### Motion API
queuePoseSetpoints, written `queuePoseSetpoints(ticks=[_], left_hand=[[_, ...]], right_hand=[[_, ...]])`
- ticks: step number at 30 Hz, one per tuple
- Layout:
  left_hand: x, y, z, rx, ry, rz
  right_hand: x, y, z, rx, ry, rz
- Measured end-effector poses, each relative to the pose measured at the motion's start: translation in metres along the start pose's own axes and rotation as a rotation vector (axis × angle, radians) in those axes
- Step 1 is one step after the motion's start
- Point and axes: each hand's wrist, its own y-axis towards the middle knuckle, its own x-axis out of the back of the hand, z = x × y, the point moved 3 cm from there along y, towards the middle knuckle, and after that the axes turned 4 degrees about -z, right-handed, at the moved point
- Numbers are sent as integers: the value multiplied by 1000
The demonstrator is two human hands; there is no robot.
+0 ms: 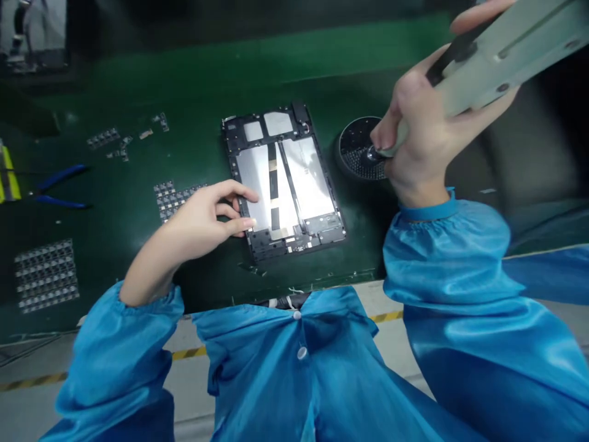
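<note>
An opened tablet [307, 175] lies on the green work surface, its silvery battery cells and black ribbon cables exposed. My left hand [202, 215] holds the tablet's left edge, fingers bent and the fingertips over its lower left side. In my right hand [421, 126], the fingers wrap round a pale green electric screwdriver [510, 58]. The tool slants down to the left, with its tip end over a round black screw dish [354, 147] pitted with small holes. Part of the dish hides behind my right hand. Whether a screw sits on the tip cannot be made out.
Small circuit boards [172, 199] lie partly behind my left hand, with another board panel [47, 276] at lower left. Loose board pieces [103, 138] lie farther back. Blue-handled pliers [62, 184] rest at left. Another opened device [34, 31] occupies the far left corner.
</note>
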Motion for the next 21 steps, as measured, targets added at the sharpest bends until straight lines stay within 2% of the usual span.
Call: queuePoseSetpoints(ticks=[5,9,16,21], left_hand=[[6,1,0,17,-25,9],[5,-1,-1,41,3,6],[6,3,4,19,-25,37],[4,4,5,-20,-57,43]], right_hand=[[-13,-6,3,76,87,39],[-13,-3,-2,108,132,-5],[-10,-8,8,37,78,60],[1,-6,1,-29,-51,68]])
